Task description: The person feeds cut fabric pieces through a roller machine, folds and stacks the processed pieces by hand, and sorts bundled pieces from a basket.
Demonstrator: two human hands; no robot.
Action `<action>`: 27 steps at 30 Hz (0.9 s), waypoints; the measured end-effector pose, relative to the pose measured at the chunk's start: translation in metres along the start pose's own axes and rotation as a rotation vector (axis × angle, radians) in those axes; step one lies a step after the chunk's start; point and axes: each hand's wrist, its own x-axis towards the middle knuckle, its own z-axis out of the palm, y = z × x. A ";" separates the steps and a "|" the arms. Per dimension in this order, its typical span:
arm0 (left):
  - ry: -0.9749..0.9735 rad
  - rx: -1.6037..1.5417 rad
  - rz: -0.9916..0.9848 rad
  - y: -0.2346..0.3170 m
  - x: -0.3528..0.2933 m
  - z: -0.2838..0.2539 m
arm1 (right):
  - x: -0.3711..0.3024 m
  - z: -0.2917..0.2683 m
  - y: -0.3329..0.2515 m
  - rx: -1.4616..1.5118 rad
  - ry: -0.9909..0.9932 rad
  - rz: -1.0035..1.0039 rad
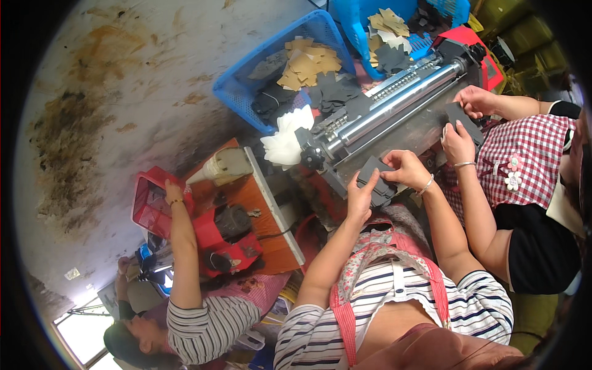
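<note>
A stack of dark grey flat pieces (372,166) is in front of my chest, at the near edge of a roller machine (394,111). My left hand (359,196) grips the stack from the left, its thumb lying along the top. At the stack's right side my right hand (404,168) is closed, thumb and fingers pinching at the edge of the pieces. How many pieces that pinch takes in is hidden. Beyond my hands, the long shiny metal roller runs from the machine's near-left end toward the far right.
A blue basket (231,83) holds tan and dark cut pieces; white pieces (288,137) lie beside it. Behind the machine stands another blue basket (345,24). On my right, a co-worker's hands (459,140) hold dark pieces. At left, another person reaches into a red basket (140,200) beside an orange-topped table (271,246).
</note>
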 end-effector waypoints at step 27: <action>0.057 -0.037 0.003 -0.001 -0.005 -0.008 | 0.011 0.000 0.016 -0.149 0.335 0.101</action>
